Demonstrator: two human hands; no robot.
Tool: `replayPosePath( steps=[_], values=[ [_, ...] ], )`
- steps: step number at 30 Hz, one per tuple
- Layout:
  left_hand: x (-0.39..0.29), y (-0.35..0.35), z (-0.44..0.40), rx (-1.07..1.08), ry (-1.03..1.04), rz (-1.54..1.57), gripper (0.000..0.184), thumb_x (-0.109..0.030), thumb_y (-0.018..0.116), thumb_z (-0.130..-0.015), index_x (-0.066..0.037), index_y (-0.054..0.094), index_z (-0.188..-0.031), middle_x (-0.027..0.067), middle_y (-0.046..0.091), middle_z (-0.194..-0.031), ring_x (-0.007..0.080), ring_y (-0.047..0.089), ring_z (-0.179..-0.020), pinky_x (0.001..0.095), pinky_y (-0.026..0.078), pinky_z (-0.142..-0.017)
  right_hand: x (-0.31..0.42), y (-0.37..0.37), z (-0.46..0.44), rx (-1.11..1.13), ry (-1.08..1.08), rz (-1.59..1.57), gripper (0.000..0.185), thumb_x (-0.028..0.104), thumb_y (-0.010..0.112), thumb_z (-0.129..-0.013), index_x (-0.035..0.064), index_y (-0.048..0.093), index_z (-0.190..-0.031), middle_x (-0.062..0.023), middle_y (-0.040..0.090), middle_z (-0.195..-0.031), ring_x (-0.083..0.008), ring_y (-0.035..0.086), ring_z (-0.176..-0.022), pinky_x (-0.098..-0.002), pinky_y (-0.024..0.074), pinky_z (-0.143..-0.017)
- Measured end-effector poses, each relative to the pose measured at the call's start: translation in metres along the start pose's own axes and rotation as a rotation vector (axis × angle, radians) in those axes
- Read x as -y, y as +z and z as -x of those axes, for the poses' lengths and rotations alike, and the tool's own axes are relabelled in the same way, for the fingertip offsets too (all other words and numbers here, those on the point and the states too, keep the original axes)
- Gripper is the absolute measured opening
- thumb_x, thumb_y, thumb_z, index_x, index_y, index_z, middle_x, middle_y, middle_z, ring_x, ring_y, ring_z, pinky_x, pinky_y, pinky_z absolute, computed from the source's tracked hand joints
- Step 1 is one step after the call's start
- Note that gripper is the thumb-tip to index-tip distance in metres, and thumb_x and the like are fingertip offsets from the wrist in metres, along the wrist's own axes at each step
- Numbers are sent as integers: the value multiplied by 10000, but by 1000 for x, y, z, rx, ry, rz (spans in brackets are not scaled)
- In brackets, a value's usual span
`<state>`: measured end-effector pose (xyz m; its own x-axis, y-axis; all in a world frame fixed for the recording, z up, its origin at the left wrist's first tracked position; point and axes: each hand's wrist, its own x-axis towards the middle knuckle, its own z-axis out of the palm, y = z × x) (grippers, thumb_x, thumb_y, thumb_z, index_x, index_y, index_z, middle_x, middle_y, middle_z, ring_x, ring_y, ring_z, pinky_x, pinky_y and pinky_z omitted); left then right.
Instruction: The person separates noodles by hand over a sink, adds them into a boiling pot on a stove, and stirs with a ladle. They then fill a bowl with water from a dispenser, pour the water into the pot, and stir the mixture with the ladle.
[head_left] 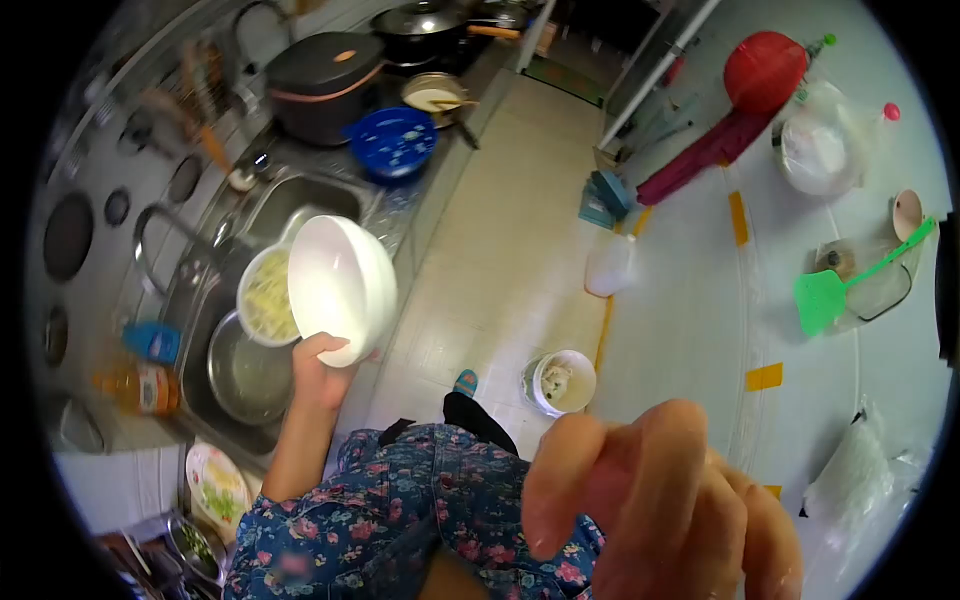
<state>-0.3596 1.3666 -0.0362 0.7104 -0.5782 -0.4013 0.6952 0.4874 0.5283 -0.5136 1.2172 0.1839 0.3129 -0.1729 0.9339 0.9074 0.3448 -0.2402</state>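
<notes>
Plainly gripping an empty bowl (340, 280) with left hand (322, 370), near already-cut strips (268, 298) in a tub (268, 341); holding nothing visible in loosely bent right hand (670, 500).

Smooth, glossy surfaces are presented by the white bowl (372, 288) and metal sink (288, 194); matt cloth by the floral garment (400, 500).
</notes>
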Motion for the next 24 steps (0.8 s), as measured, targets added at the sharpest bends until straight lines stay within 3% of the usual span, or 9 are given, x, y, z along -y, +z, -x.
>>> replayPosePath(
  steps=[1, 2, 5, 6, 17, 22, 24],
  values=[
    [11, 29, -19, 16, 17, -52, 660, -29, 506, -614, 9, 393, -1263, 194, 536, -1136, 361, 566, -993, 455, 532, -687, 8, -24, -8, -3, -7, 22, 306, 291, 556, -897, 244, 545, -1199, 75, 638, -1012, -183, 439, -1004, -336, 354, -797],
    [19, 55, -37, 96, -9, -71, 683, -4, 521, -600, 15, 385, -1269, 187, 520, -1163, 349, 546, -1024, 491, 501, -786, 14, -47, -16, -6, -18, 43, 305, 290, 555, -897, 243, 545, -1198, 74, 637, -1010, -183, 441, -1001, -336, 356, -795],
    [48, 113, -103, 180, 20, -129, 689, 15, 512, -598, 31, 382, -1274, 179, 509, -1181, 337, 519, -1076, 457, 470, -867, 21, -118, -40, -16, -16, 87, 301, 286, 552, -898, 241, 543, -1196, 72, 633, -1002, -182, 445, -992, -338, 360, -789],
    [55, 136, -116, 170, 14, -144, 725, 30, 497, -581, 45, 359, -1292, 171, 481, -1207, 318, 487, -1128, 389, 414, -971, 23, -140, -48, -16, -12, 91, 300, 285, 551, -898, 240, 543, -1195, 71, 632, -999, -182, 446, -988, -339, 361, -787],
    [91, 271, -364, 219, -70, -211, 676, -8, 529, -608, 53, 387, -1267, 172, 503, -1199, 303, 508, -1107, 397, 402, -967, -38, -396, -120, 8, 89, 176, 287, 273, 541, -901, 231, 538, -1185, 63, 618, -970, -178, 462, -954, -345, 376, -765],
    [102, 349, -477, 282, -221, -191, 592, 5, 500, -665, 83, 403, -1244, 182, 510, -1175, 292, 525, -1082, 378, 413, -946, -54, -515, -170, -3, 128, 250, 281, 268, 536, -902, 227, 535, -1180, 59, 612, -957, -177, 469, -938, -348, 382, -755],
    [110, 380, -516, 268, -249, -238, 600, -23, 520, -650, 52, 416, -1236, 166, 528, -1142, 289, 536, -1052, 393, 433, -917, -53, -562, -184, -5, 125, 266, 279, 265, 534, -902, 226, 534, -1178, 58, 609, -951, -176, 471, -932, -349, 385, -751]
  ],
)
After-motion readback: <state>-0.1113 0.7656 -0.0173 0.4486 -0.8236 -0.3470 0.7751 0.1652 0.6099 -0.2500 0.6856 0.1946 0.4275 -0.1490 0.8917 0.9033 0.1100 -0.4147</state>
